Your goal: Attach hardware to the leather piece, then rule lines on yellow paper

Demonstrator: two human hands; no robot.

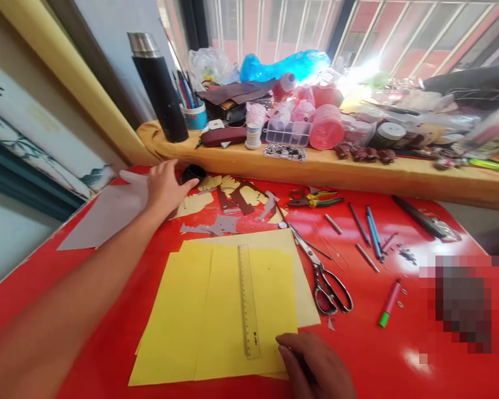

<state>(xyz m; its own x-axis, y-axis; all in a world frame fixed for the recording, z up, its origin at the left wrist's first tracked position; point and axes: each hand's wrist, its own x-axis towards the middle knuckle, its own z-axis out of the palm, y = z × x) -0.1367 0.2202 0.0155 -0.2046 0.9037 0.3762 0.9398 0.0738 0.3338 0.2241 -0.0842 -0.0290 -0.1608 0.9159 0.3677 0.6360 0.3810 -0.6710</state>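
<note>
My left hand (166, 185) reaches to the far left of the red table, thumb and fingers apart. Its thumb lies close in front of a small black cup-like object (195, 173); whether they touch is unclear. Grey sheet material (108, 213) lies beside and partly behind that hand. At the bottom right, my right hand (318, 363) is closed, fingers curled, by the corner of the yellow sheets (174, 321). Anything inside it is hidden. A clear ruler (248, 302) rests on the yellow sheets, over a paler sheet (307, 305). Scissors (322, 277) lie open to the right.
Scraps (224, 224) lie behind the sheets, with pliers (316, 200) near them. Pens, small rods and a pink marker (391, 302) are on the right. A wooden ledge (233, 160) at the back bears a black thermos (160, 94), a pen cup (195, 116) and jars.
</note>
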